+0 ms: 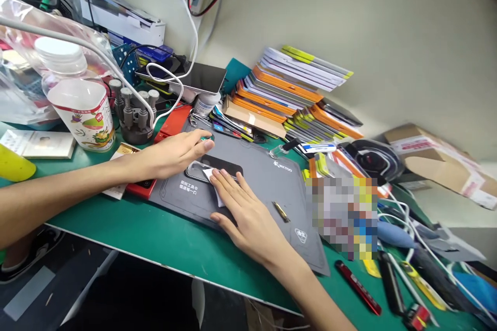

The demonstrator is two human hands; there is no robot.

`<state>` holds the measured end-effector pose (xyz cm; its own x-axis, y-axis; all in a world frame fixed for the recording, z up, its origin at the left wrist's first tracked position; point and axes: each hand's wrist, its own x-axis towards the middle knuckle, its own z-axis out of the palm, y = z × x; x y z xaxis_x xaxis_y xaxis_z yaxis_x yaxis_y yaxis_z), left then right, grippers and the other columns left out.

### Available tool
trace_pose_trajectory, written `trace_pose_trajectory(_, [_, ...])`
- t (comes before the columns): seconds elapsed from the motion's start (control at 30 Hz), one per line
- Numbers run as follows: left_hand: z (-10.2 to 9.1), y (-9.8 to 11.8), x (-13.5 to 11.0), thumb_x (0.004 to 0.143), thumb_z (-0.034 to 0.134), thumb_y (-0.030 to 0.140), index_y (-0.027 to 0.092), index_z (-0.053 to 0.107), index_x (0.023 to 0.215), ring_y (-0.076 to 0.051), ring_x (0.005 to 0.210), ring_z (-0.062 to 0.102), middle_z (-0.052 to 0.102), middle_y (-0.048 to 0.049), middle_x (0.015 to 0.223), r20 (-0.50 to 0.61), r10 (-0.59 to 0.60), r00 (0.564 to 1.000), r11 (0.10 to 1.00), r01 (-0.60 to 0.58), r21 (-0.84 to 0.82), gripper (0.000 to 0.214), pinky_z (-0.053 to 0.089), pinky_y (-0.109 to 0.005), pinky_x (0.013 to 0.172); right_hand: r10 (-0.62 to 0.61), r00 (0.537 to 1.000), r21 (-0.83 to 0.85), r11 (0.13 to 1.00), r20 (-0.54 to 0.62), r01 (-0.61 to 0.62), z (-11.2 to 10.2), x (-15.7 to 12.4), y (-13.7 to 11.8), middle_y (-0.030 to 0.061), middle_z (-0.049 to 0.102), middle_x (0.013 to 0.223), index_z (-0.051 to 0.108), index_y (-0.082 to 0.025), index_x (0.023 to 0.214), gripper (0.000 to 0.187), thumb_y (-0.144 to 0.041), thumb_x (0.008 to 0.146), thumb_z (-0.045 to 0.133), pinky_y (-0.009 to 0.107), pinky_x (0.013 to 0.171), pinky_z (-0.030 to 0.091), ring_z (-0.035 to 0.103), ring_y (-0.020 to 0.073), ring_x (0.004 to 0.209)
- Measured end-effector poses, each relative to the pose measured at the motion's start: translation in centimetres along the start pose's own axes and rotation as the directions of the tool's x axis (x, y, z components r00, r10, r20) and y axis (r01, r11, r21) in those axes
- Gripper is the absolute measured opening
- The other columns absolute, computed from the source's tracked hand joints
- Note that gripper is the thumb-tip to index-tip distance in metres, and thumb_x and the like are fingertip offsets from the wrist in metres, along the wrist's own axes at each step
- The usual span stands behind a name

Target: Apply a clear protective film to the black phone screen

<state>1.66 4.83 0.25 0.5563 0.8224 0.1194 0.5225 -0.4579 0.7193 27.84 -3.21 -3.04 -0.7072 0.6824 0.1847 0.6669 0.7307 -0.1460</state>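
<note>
A phone (196, 170) with a dark, shiny face lies on the grey work mat (256, 160). My right hand (246, 212) presses a white wipe (218, 199) against it, fingers laid along the surface and thumb held apart. Most of the wipe is hidden below the palm. Beyond the phone's left end, my left hand (180, 152) has its fingertips closed about a small dark green round thing (207, 139), mostly covered. A black flat piece (223, 164) shows just behind the phone. To the right of my right hand lies a small brass-coloured tool (280, 211).
A clear jar (79, 98) and a screwdriver stand (135, 126) are at the left. Stacked orange and white boxes (283, 88) lean along the wall. A red knife-like tool (357, 287), cables and a cardboard box (442, 160) crowd the right side.
</note>
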Motion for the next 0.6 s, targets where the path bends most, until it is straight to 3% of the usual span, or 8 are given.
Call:
trace_pose_trajectory(0.17, [0.0, -0.2, 0.1, 0.108, 0.017, 0.069, 0.019, 0.043, 0.154, -0.025, 0.146, 0.050, 0.054, -0.0111, 0.158, 0.005, 0.008, 1.000, 1.000, -0.008, 0.005, 0.072, 0.034, -0.038, 0.124, 0.070, 0.997, 0.018, 0.997, 0.027, -0.071, -0.1, 3.7, 0.9, 0.0145, 0.038, 0.169, 0.033, -0.013, 0.166, 0.065, -0.048, 0.111, 0.039, 0.058, 0.134, 0.019, 0.028, 0.0278, 0.160])
trace_pose_trajectory(0.27, [0.0, -0.2, 0.2, 0.107, 0.016, 0.070, 0.017, 0.041, 0.155, -0.026, 0.147, 0.049, 0.052, -0.0131, 0.159, -0.002, -0.014, 1.000, 1.000, 0.014, 0.008, 0.075, 0.034, -0.039, 0.125, 0.087, 0.995, 0.033, 0.996, 0.040, -0.088, -0.2, 5.7, 1.5, 0.0169, 0.038, 0.168, 0.040, -0.010, 0.163, 0.066, -0.051, 0.111, 0.036, 0.057, 0.135, 0.016, 0.028, 0.0273, 0.160])
trace_pose_trajectory(0.33, [0.0, -0.1, 0.2, 0.107, 0.016, 0.070, 0.018, 0.042, 0.154, -0.026, 0.148, 0.049, 0.052, -0.0133, 0.160, -0.007, -0.011, 1.000, 1.000, 0.011, 0.011, 0.075, 0.034, -0.039, 0.125, 0.078, 0.996, 0.040, 0.996, 0.030, -0.080, -0.2, 5.2, 1.5, 0.0149, 0.039, 0.168, 0.036, -0.014, 0.165, 0.064, -0.050, 0.112, 0.036, 0.058, 0.134, 0.017, 0.028, 0.0267, 0.160])
trace_pose_trajectory(0.5, [0.1, -0.1, 0.0, 0.108, 0.015, 0.070, 0.019, 0.048, 0.148, -0.028, 0.143, 0.053, 0.056, -0.0130, 0.155, 0.012, 0.030, 0.999, 0.999, -0.031, 0.029, 0.073, 0.037, -0.039, 0.120, 0.043, 0.999, 0.015, 0.999, -0.008, -0.043, -0.1, 1.0, 1.1, 0.0094, 0.034, 0.171, 0.016, -0.024, 0.170, 0.068, -0.043, 0.111, 0.043, 0.064, 0.131, 0.026, 0.028, 0.0277, 0.160])
trace_pose_trajectory(0.6, [0.2, -0.2, 0.0, 0.107, 0.015, 0.071, 0.020, 0.048, 0.147, -0.028, 0.140, 0.055, 0.058, -0.0124, 0.153, 0.013, 0.034, 0.999, 0.999, -0.035, 0.031, 0.072, 0.039, -0.038, 0.117, 0.042, 0.999, 0.004, 0.999, -0.008, -0.042, 0.0, 1.1, 1.0, 0.0095, 0.035, 0.170, 0.016, -0.025, 0.171, 0.068, -0.043, 0.111, 0.044, 0.064, 0.131, 0.026, 0.029, 0.0288, 0.160])
